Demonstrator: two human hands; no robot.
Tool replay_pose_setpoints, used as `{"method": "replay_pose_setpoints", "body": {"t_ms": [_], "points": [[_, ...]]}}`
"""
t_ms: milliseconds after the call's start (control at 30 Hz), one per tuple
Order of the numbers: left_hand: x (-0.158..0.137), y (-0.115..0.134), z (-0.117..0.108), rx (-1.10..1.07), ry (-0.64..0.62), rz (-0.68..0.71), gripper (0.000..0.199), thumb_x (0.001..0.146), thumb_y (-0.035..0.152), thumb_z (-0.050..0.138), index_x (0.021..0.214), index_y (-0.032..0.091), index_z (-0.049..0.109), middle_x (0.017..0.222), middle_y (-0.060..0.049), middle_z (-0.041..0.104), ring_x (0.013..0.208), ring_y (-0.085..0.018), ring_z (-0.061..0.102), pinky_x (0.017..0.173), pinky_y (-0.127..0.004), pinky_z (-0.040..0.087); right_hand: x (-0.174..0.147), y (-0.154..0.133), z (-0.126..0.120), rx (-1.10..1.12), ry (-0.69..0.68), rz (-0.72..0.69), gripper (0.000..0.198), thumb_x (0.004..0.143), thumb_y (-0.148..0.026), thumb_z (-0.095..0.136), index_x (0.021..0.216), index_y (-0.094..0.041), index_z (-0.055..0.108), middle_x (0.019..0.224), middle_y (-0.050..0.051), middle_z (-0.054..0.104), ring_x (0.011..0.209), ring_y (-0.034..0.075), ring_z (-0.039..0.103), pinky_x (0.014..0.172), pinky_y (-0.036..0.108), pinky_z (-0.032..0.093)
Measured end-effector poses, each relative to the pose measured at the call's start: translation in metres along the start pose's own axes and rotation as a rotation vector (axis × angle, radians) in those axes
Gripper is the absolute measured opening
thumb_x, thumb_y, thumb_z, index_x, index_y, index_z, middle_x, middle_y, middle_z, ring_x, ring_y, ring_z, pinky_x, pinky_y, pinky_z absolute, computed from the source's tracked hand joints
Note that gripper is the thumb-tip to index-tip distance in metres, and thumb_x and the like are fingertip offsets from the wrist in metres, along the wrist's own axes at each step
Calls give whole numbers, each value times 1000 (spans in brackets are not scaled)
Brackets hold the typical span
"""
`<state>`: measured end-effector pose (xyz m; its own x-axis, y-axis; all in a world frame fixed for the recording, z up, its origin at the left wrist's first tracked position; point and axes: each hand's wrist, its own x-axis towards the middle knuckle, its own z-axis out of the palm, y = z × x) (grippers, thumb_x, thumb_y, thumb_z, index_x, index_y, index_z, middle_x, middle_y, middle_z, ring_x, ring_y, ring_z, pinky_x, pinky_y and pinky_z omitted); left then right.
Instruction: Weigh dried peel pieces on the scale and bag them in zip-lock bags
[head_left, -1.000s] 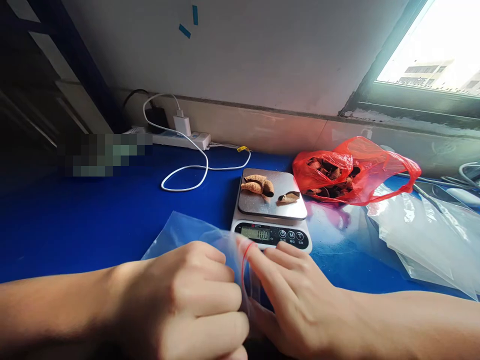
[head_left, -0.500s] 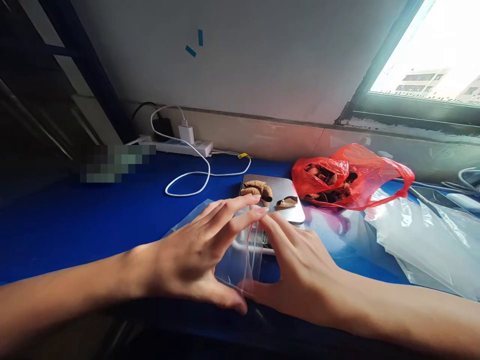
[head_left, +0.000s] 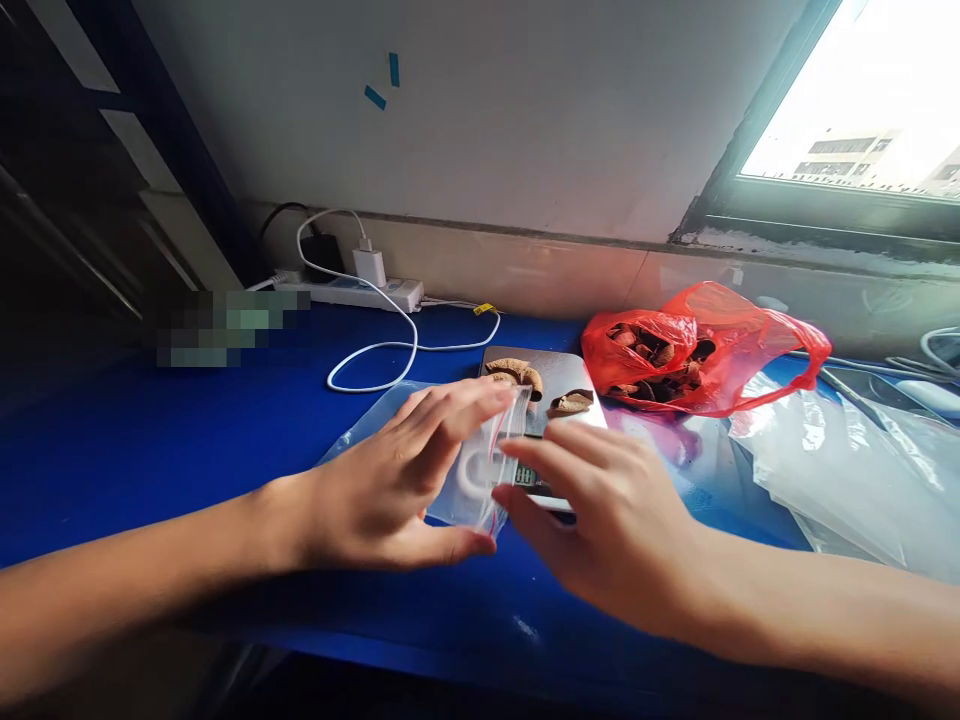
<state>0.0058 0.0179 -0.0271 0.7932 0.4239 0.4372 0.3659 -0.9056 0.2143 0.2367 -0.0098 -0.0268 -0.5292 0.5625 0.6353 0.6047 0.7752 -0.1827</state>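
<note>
We spread L hand (head_left: 375, 490), thumb & fingertips apart at zip bag's (head_left: 466, 480) mouth; R hand (head_left: 619, 520) thumb + index at same edge, can't tell if pinching. Bag betw. our hands, overlapping scale (head_left: 566, 368) in view. Tabletop (head_left: 187, 440) stretches wide to L. Bag thin, clear, red-lined; scale plate shiny, approx. sq., w/ rough curled brown pieces (head_left: 574, 402).

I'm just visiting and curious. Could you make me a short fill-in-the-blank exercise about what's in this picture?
The left hand and right hand are at the opening of a clear bag whose thin seal line is coloured ____.
The tabletop is coloured ____.
In this view, the carrier bag lies to the ____ of the scale, not the left.

Missing words: red; blue; right.
</note>
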Motion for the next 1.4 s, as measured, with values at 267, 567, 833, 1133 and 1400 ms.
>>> {"method": "replay_pose_setpoints", "body": {"t_ms": [267, 567, 833, 1133, 1400], "points": [[-4, 6, 16, -27, 31, 129, 96, 90, 31, 73, 160, 23, 7, 151, -25, 34, 148, -38, 34, 115, -62, 40, -13, -12, 14, 80, -306, -335, 16, 86, -12, 54, 89, -14, 70, 99, 11, 69, 98, 25, 58, 91, 40, 51], [0, 2, -15, -157, -228, 196, 143, 59, 65, 90, 161, 33, -4, 159, -24, 34, 149, -45, 31, 117, -63, 35, -11, -13, 7, 225, -518, -278, 59, 98, -63, 50, 148, -30, 51, 154, 8, 49, 143, 33, 38, 120, 61, 25], [5, 0, -42, -61, -336, 64, 135, 52, 57, 96, 161, 33, 19, 156, -18, 46, 140, -43, 46, 114, -56, 37, -18, -9, 6, 204, -473, -285, 78, 84, -79, 56, 149, -35, 50, 163, 18, 30, 153, 48, 15, 113, 79, 15], [2, 0, -46, -26, -355, 69, 109, 72, 29, 86, 159, 34, 21, 152, -14, 52, 138, -37, 49, 115, -55, 34, -15, -9, 6, 185, -198, -333, 44, 98, -42, 57, 135, -19, 60, 142, 15, 58, 140, 28, 45, 117, 49, 36], [0, -32, -39, -130, -82, -187, 110, 76, 43, 86, 161, 41, 14, 162, -10, 39, 135, -36, 55, 107, -44, 51, 25, 70, -24, -60, 2, -126, 10, 93, -25, 59, 90, -21, 68, 79, 6, 70, 77, 23, 65, 73, 38, 50]]}}
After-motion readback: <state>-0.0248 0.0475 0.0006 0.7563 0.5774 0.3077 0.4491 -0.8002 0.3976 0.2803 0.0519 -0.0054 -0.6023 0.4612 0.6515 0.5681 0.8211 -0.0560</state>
